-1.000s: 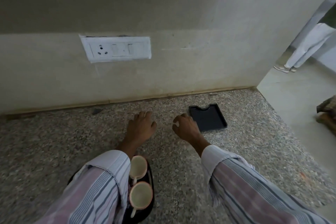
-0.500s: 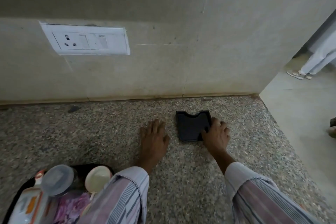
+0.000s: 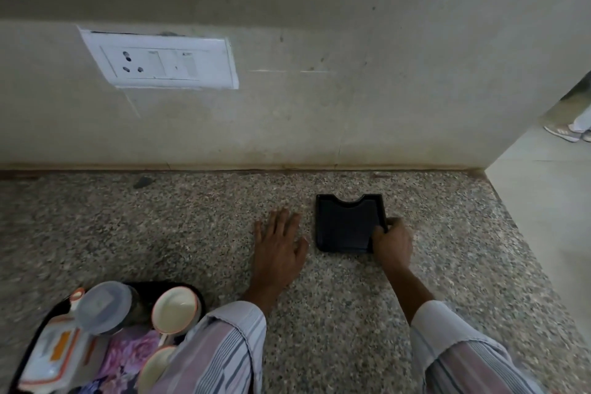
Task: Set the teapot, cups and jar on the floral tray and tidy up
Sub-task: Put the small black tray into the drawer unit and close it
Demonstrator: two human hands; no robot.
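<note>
The floral tray (image 3: pixel 124 357) lies at the bottom left of the granite counter, partly hidden by my left sleeve. On it stand a white teapot with orange trim (image 3: pixel 52 353), a jar with a clear lid (image 3: pixel 107 307) and two cream cups (image 3: pixel 175 309); the nearer cup (image 3: pixel 155 368) is half covered. My left hand (image 3: pixel 279 248) rests flat on the counter, fingers spread, holding nothing. My right hand (image 3: pixel 391 241) grips the near right corner of a small black tray (image 3: pixel 345 224) that lies flat on the counter.
A wall with a white socket and switch plate (image 3: pixel 160 62) runs along the back of the counter (image 3: pixel 192 233). The counter ends at the right (image 3: pixel 524 253), with floor beyond. Another person's shoes (image 3: pixel 566 134) show at far right. A dark speck (image 3: pixel 143 182) lies near the wall.
My right hand has moved right from beside the small black tray onto its near right corner and closed on it. The view has swung left, bringing the floral tray further in.
</note>
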